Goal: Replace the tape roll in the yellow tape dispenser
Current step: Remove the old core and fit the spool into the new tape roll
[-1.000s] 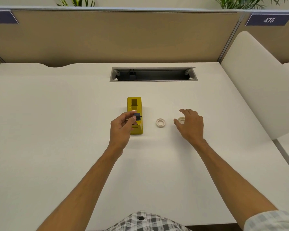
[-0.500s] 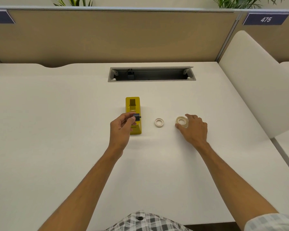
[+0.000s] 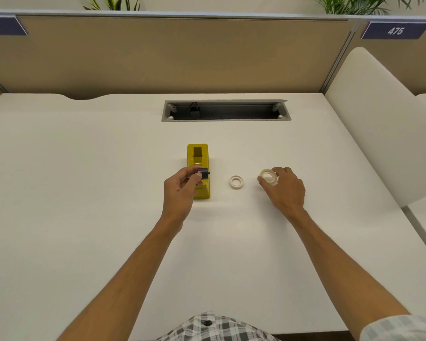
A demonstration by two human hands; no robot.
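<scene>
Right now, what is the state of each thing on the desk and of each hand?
yellow tape dispenser: standing on the desk, its roll bay empty
black spindle: out of the dispenser, pinched by the left hand
tape roll: tilted, gripped by the right hand
empty core ring: lying flat on the desk, untouched
cable tray: open

Tape roll [image 3: 269, 176] newly in right hand's [image 3: 284, 190] grip

A single head-worn wide-angle view looks forward and steeply down over the worktop [image 3: 84, 193], near enough that both forearms rise from the bottom edge toward frame centre.
</scene>
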